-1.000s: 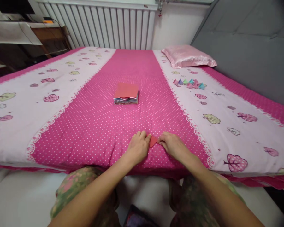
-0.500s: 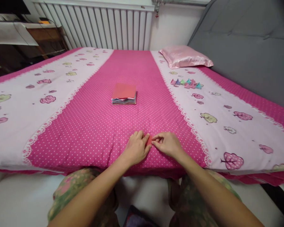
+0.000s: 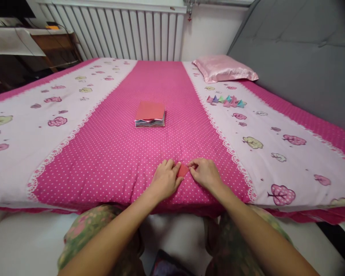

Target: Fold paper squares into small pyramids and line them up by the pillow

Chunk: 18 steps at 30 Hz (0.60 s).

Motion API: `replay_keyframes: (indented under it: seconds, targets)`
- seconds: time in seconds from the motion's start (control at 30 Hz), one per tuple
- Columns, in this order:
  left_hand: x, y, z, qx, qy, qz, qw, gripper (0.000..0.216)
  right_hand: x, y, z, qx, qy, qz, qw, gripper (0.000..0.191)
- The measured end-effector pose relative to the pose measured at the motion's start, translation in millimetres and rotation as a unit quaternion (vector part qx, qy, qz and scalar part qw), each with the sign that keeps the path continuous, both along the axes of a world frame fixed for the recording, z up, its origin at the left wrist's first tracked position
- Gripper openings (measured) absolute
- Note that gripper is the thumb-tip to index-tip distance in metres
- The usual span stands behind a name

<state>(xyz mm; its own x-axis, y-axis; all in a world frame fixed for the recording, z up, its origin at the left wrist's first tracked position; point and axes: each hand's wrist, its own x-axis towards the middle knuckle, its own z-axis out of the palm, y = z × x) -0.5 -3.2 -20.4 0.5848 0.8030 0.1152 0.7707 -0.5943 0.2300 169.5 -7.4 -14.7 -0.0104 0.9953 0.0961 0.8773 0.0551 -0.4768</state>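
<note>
A small red piece of folded paper [image 3: 182, 170] lies on the pink bedspread near the bed's front edge, part of it hidden under my fingers. My left hand [image 3: 167, 177] holds its left side down, with the thumb and index finger on either side of it. At the pointed right corner, my right hand [image 3: 204, 173] is closed in a pinch, thumb against fingertips. Farther back sits a thick stack of coloured paper [image 3: 150, 111] with a red sheet on top.
Several small folded paper pieces [image 3: 225, 101] in pink, purple, green and blue lie in a group on the right. Behind them rests a pink pillow [image 3: 225, 69], by a grey padded headboard [image 3: 299, 50]. A white radiator [image 3: 126, 34] stands beyond the bed.
My right hand has shifted slightly right, away from my left. More of the red paper shows between the hands, with its right corner pointed. My left hand has stayed nearly still.
</note>
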Motion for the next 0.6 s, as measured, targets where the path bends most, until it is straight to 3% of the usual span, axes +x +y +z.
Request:
replay_keyframes:
  seconds: [0.17, 0.33, 0.6]
  targets:
    - [-2.7, 2.2, 2.5, -0.021, -0.037, -0.007, 0.999, 0.042, -3.4, -4.5, 2.6, 0.069, 0.095, 0.059, 0.991, 0.015]
    - [-11.0, 11.3, 7.6, -0.078, -0.085, -0.041, 0.993, 0.035, -10.8, -6.4, -1.5, -0.010, 0.145, 0.112, 0.983, 0.013]
    - [-13.5, 15.1, 7.8, -0.098, -0.115, -0.033, 0.988, 0.030, -15.7, -5.2, -1.1, -0.011, 0.131, 0.096, 0.987, 0.012]
